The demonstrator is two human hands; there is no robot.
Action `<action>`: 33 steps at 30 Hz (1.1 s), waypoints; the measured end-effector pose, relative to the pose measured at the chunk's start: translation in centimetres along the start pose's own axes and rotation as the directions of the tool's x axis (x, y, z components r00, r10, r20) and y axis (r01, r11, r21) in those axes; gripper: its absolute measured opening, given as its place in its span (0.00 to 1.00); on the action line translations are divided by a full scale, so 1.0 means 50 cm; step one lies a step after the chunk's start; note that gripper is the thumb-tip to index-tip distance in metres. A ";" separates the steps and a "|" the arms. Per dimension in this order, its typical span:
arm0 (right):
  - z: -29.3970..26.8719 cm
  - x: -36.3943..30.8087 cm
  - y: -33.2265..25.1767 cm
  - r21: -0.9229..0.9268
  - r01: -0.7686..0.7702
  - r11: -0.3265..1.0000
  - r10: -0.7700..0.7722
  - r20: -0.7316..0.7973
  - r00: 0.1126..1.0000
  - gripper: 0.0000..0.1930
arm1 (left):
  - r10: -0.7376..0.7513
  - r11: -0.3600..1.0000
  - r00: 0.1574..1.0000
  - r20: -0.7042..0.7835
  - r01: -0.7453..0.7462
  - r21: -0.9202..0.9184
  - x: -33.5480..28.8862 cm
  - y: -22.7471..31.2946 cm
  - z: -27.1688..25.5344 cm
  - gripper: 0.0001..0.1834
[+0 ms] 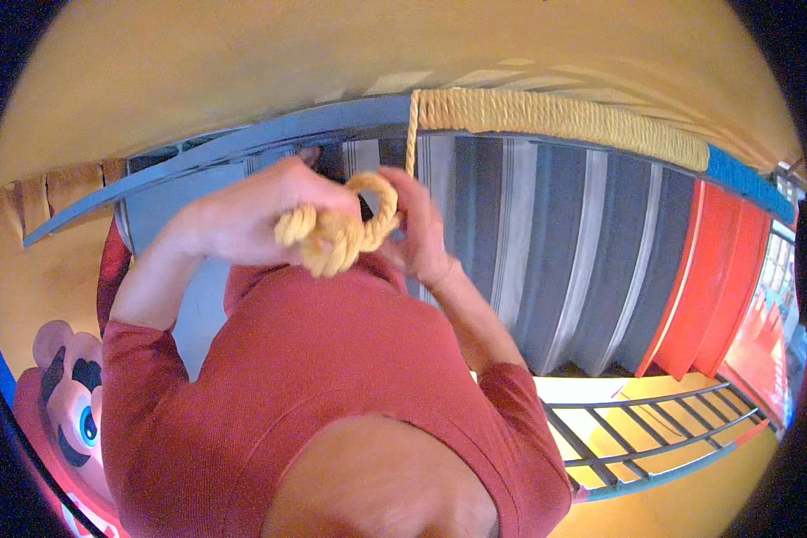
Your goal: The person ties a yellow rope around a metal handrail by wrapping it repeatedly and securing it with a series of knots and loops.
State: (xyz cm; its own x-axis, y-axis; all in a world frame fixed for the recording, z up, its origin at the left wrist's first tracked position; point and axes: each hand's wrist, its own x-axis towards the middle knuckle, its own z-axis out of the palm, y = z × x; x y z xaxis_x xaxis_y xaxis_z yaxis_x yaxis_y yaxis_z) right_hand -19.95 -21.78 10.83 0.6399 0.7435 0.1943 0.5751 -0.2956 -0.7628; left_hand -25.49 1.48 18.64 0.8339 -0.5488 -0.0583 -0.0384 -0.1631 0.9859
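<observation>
A thick yellow rope [336,242] is bunched into a knotted coil in front of my chest, with one loop curling up on its right. My left hand [273,206] is closed on the left side of this bundle. On the other side, my right hand [421,229] curls round the loop, some of its fingers hidden. From the handrail [323,117] a single strand drops taut to my right hand. Tight turns of the same rope [556,121] wrap a long stretch of the rail.
Dark grey stairs with pale edges [511,233] descend beyond the rail, and red steps [713,269] follow at the right. Blue rope wrapping [749,186] covers the rail's right end. A dark-barred railing [655,426] stands at lower right. A painted cartoon figure [76,412] is at lower left.
</observation>
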 end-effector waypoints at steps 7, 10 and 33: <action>-0.027 -0.076 -0.027 0.327 -0.125 0.937 0.168 -0.104 0.980 0.06 | 0.086 0.991 0.981 -0.173 -0.066 0.117 0.037 0.003 0.084 0.17; -0.018 -0.105 -0.047 0.394 -0.147 0.907 0.243 -0.206 0.948 0.07 | 0.064 0.985 0.966 -0.252 -0.021 0.170 0.048 0.023 0.109 0.21; 0.042 -0.001 0.218 -0.265 -0.405 0.875 0.275 -0.416 0.867 0.08 | -0.334 0.913 0.734 -0.592 0.409 -0.009 0.165 -0.209 -0.029 0.16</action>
State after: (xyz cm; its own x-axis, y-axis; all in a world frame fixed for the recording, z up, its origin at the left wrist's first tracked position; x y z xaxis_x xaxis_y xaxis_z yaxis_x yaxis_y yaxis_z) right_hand -14.77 -23.82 1.21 0.9249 0.3135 0.2150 0.3791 -0.7191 -0.5824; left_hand -17.43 -0.16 8.11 0.9503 0.1370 -0.2794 0.3107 -0.3661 0.8772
